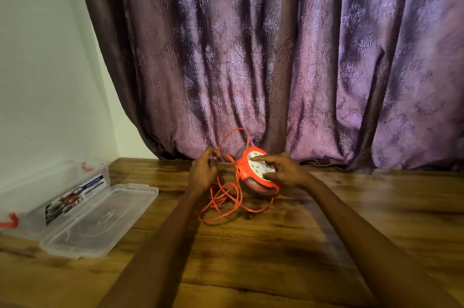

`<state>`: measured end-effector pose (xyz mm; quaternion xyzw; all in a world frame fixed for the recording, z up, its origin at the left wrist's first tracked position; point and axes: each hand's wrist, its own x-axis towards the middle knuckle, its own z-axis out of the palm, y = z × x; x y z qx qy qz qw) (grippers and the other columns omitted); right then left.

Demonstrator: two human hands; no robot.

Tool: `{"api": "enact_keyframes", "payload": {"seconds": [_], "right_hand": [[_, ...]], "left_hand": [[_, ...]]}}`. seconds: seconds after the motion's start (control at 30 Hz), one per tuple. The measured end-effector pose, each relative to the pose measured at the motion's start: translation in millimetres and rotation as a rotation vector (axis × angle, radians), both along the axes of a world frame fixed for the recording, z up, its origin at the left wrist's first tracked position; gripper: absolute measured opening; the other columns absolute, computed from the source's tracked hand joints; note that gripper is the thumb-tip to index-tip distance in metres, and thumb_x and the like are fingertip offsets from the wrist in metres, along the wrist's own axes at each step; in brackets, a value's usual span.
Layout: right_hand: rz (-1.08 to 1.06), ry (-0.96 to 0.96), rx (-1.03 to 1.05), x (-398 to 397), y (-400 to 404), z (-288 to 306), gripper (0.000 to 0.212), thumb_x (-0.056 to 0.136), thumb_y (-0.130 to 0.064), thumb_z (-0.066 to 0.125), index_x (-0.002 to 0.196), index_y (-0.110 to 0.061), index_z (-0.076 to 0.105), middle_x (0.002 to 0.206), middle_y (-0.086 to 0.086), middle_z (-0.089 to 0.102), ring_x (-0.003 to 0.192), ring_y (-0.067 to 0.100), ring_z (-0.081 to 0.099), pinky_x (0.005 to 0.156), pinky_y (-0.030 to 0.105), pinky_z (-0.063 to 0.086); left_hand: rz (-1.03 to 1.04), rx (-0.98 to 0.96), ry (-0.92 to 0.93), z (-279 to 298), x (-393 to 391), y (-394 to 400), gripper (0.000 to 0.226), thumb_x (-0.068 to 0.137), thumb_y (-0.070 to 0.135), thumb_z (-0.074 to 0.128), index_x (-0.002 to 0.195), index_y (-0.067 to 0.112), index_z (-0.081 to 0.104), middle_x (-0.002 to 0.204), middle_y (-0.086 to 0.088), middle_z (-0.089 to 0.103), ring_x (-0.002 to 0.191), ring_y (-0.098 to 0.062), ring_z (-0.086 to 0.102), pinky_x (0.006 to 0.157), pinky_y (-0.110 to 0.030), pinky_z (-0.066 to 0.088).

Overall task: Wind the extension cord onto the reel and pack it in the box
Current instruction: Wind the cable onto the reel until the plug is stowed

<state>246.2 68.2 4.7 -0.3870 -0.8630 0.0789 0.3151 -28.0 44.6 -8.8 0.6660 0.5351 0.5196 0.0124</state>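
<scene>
On the wooden table [326, 219], the left hand [202, 173] pinches the limp, tangle-prone orange cord [226, 197] while the right hand [286, 170] rests spread fingers on the rigid, probably light reel [253, 177], best steadied by its hub.

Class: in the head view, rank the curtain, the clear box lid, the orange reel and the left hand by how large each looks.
1. Curtain, by far.
2. Clear box lid, though it lies nearer the camera.
3. Orange reel.
4. Left hand, close to the reel in size; that order is unsure.
</scene>
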Motion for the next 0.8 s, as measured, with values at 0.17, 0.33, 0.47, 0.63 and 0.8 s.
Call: {"api": "enact_keyframes", "payload": {"seconds": [0.17, 0.33, 0.47, 0.63, 0.8], "right_hand": [[-0.077, -0.066, -0.021, -2, -5, 1, 0.058, 0.069, -0.034, 0.067, 0.125, -0.049, 0.060, 0.073, -0.011, 0.060, 0.072, 0.012, 0.046, 0.071, 0.019, 0.033], [-0.088, -0.155, -0.066, -4, 7, -2, 0.066, 0.069, -0.051, 0.060, 0.132, -0.063, 0.044, 0.127, -0.008, 0.065, 0.103, 0.021, 0.061, 0.094, 0.032, 0.048], [-0.118, -0.090, -0.114, -13, -4, 1, 0.077, 0.068, -0.046, 0.071, 0.139, -0.046, 0.041, 0.129, -0.005, 0.061, 0.116, 0.020, 0.055, 0.099, 0.032, 0.043], [-0.144, 0.021, -0.087, -12, -10, -7, 0.082, 0.067, -0.032, 0.080, 0.138, -0.029, 0.041, 0.126, -0.003, 0.059, 0.118, 0.014, 0.045, 0.086, 0.017, 0.032], [-0.096, 0.058, -0.032, -14, -13, -8, 0.077, 0.065, -0.029, 0.077, 0.132, -0.039, 0.041, 0.122, -0.018, 0.060, 0.124, 0.012, 0.051, 0.104, 0.032, 0.042]], "left_hand": [[-0.135, 0.006, 0.096, 2, -7, 3, 0.021, 0.093, 0.029, 0.046, 0.109, 0.030, 0.060, 0.086, 0.008, 0.069, 0.081, -0.020, 0.068, 0.072, -0.033, 0.052], [-0.261, -0.031, 0.285, 10, -7, 8, 0.031, 0.096, 0.037, 0.043, 0.124, 0.038, 0.056, 0.116, 0.016, 0.068, 0.105, -0.008, 0.065, 0.092, -0.035, 0.052], [-0.255, 0.017, 0.260, 16, -3, 13, 0.028, 0.095, 0.035, 0.049, 0.117, 0.034, 0.066, 0.112, 0.010, 0.064, 0.109, -0.012, 0.058, 0.099, -0.035, 0.045], [-0.287, -0.117, 0.119, 28, 2, 19, 0.020, 0.092, 0.020, 0.060, 0.106, 0.022, 0.073, 0.099, -0.006, 0.069, 0.080, 0.003, 0.056, 0.078, -0.022, 0.045], [-0.392, -0.272, -0.195, 32, 13, 10, 0.019, 0.095, 0.008, 0.058, 0.112, 0.006, 0.065, 0.086, -0.003, 0.063, 0.057, 0.009, 0.056, 0.056, -0.010, 0.046]]}}
